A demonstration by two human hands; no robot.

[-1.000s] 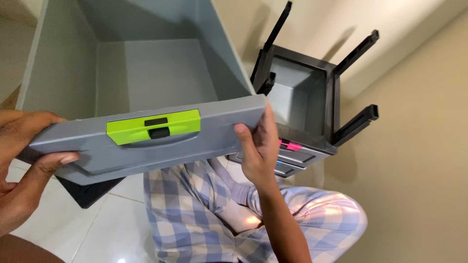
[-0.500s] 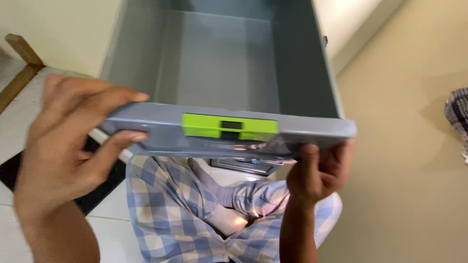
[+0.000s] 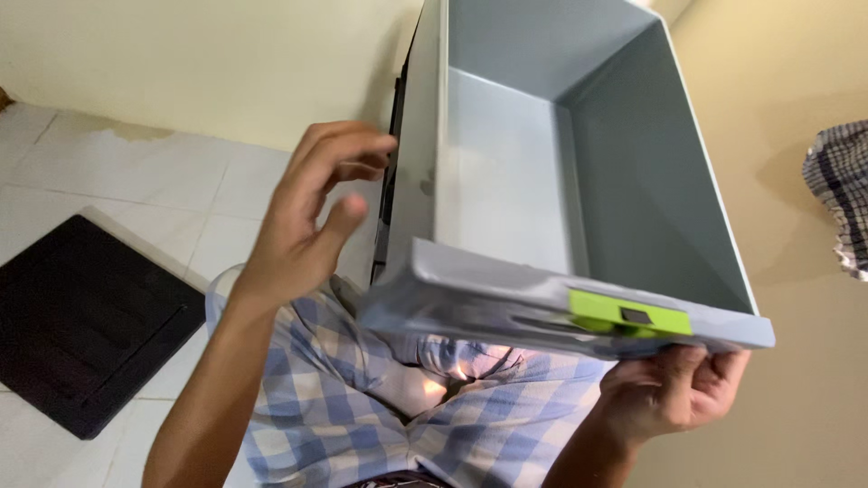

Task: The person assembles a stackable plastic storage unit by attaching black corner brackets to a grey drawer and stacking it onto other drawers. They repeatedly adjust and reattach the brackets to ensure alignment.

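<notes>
- Since half a second ago, the grey plastic drawer [image 3: 506, 181] has swung to the person's right and tilted, so its open inside now faces the camera at a slant rather than squarely.
- The left hand [image 3: 312, 217] has come off the drawer front; it is now released, fingers spread and slightly curled, just beside the drawer's left side wall, with the fingertips [image 3: 375, 149] near or perhaps brushing it — contact cannot be told.
- The right hand [image 3: 678, 389] has stayed under the front right corner, grasping the drawer from beneath, below the lime-green latch [image 3: 630, 314].
- As a judgement, the drawer's weight now rests mostly on the right hand alone, held in the air above the person's lap in checked trousers [image 3: 362, 407].
- On the tiled floor [image 3: 117, 172] toward the left edge lies a flat black panel [image 3: 81, 316]; a checked cloth [image 3: 836, 194] shows at the right edge.
- A dark frame edge [image 3: 395, 126] shows behind the drawer's left wall.
</notes>
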